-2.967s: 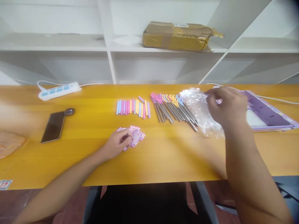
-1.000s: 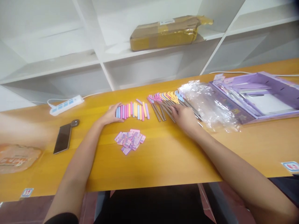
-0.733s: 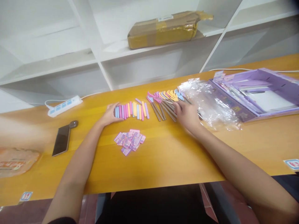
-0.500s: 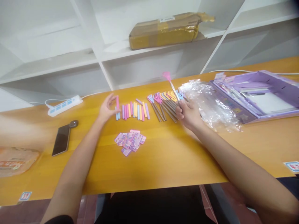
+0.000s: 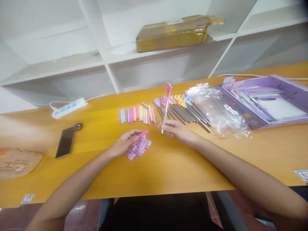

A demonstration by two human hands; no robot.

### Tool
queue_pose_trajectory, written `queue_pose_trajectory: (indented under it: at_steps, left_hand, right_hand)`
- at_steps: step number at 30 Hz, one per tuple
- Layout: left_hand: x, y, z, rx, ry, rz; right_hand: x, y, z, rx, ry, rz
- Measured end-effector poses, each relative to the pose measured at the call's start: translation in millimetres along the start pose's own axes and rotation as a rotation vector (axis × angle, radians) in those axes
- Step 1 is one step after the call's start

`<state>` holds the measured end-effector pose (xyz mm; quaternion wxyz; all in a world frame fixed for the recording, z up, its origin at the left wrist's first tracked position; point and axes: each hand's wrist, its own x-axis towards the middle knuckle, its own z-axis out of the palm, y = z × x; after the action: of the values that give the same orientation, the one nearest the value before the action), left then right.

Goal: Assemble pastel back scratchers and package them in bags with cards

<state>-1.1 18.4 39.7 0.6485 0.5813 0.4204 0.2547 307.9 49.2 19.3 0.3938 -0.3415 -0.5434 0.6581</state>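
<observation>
My left hand (image 5: 127, 141) grips a pink tube (image 5: 143, 133) above a small pile of pink and purple cards (image 5: 141, 148). In my right hand (image 5: 175, 129) is a metal rod with a pink hand-shaped head (image 5: 166, 106), held upright by its lower end. Behind my left hand lies a row of pink, blue, yellow and purple tubes (image 5: 138, 114). Beyond my right hand, several metal rods with coloured hand-shaped heads (image 5: 190, 112) are spread side by side.
Clear plastic bags (image 5: 218, 109) and an open purple box (image 5: 271, 99) lie at the right. On the left are a phone (image 5: 64, 142), a dark rounded object (image 5: 78, 126) and a power strip (image 5: 69, 107). A taped carton (image 5: 173, 35) rests on the shelf.
My left hand has moved right and nearer with the pink tube, now over the cards. My right hand has brought its rod left and nearer, and the rod stands more upright.
</observation>
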Motion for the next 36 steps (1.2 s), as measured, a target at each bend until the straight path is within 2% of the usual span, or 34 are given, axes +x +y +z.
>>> queue_pose_trajectory:
  at_steps: [2,4,6,8,14,21,36]
  left_hand:
    - [10,-3,-3.2,0.157,0.015,0.066]
    - [20,-7,-6.4,0.260,0.100,0.191]
    - [26,-14,-7.5,0.320,0.190,0.296]
    - [27,-21,-6.9,0.357,0.227,0.348]
    - [24,-26,-4.6,0.519,0.173,0.456]
    - [28,-21,-5.3,0.598,0.178,0.484]
    - [28,-24,-4.3,0.676,0.241,0.694]
  right_hand:
    - [6,4,9,-0.007,-0.043,-0.018]
    - [14,11,16,-0.005,-0.056,-0.047]
    - [21,19,21,0.014,-0.050,-0.080]
    - [26,27,23,0.042,-0.036,-0.102]
    - [22,32,21,0.109,-0.001,-0.130]
    - [23,25,16,0.168,0.025,-0.163]
    - [24,26,11,-0.052,-0.126,-0.152]
